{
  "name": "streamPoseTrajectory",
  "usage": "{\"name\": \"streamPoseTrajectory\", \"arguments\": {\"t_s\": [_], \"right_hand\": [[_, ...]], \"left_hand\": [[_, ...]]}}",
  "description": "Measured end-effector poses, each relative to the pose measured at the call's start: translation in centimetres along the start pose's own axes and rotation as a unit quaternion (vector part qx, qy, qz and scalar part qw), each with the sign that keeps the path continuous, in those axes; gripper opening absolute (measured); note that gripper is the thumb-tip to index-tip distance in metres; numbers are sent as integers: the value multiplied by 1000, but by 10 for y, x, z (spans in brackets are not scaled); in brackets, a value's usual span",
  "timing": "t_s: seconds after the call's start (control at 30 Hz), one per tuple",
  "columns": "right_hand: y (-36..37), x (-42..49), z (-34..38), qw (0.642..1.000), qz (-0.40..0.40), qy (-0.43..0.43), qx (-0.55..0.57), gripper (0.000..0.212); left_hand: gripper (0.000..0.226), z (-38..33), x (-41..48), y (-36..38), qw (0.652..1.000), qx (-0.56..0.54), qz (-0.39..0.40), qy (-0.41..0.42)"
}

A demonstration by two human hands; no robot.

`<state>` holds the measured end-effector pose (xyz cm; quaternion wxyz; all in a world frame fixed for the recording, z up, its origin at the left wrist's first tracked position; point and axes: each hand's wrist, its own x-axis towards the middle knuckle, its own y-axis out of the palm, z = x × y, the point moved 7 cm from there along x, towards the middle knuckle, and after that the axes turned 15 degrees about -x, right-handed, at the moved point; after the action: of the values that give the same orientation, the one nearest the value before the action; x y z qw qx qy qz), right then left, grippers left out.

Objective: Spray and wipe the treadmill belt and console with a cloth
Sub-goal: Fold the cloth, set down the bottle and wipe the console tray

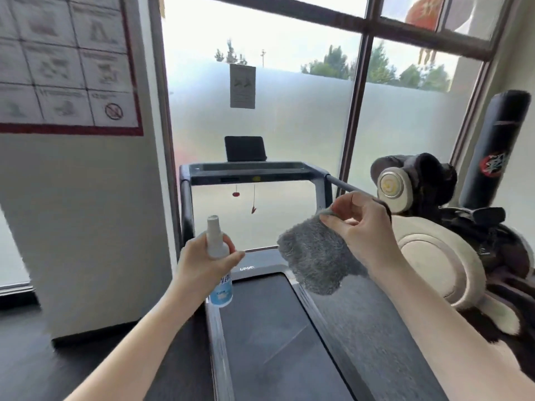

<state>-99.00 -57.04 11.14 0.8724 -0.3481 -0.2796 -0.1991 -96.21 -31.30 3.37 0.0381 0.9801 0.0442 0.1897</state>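
A treadmill stands ahead of me, its dark belt (pixel 278 337) running toward the bottom of the view. Its console bar (pixel 254 170) crosses at mid height with a black screen (pixel 244 148) on top. My left hand (pixel 202 261) is wrapped around a white spray bottle (pixel 217 256) with a blue label, held upright over the belt's left rail. My right hand (pixel 359 227) pinches the top edge of a grey fluffy cloth (pixel 312 259), which hangs above the front of the belt.
A white wall pillar (pixel 86 227) with a poster stands close on the left. A frosted window (pixel 275 125) is behind the treadmill. An exercise bike (pixel 434 256) and a black punch bag (pixel 498 146) crowd the right side. A red safety key (pixel 254 209) dangles under the console.
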Motion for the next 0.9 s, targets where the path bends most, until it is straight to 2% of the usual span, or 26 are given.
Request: {"name": "streamPoseTrajectory", "arguments": {"t_s": [0.2,0.47,0.7,0.9], "right_hand": [[91,14,70,999,23,-19,30,18],[211,43,155,1000,-11,-11,24,15],[274,90,189,999,-20,-6,26,19],[332,145,185,999,-17,-22,17,18]], "left_hand": [[20,-17,40,-116,999,-1,-31,16],[22,-21,125,-251,999,8,-13,40],[22,-6,191,-305,999,17,2,42],[22,27,262,-318,999,-7,8,30]]}}
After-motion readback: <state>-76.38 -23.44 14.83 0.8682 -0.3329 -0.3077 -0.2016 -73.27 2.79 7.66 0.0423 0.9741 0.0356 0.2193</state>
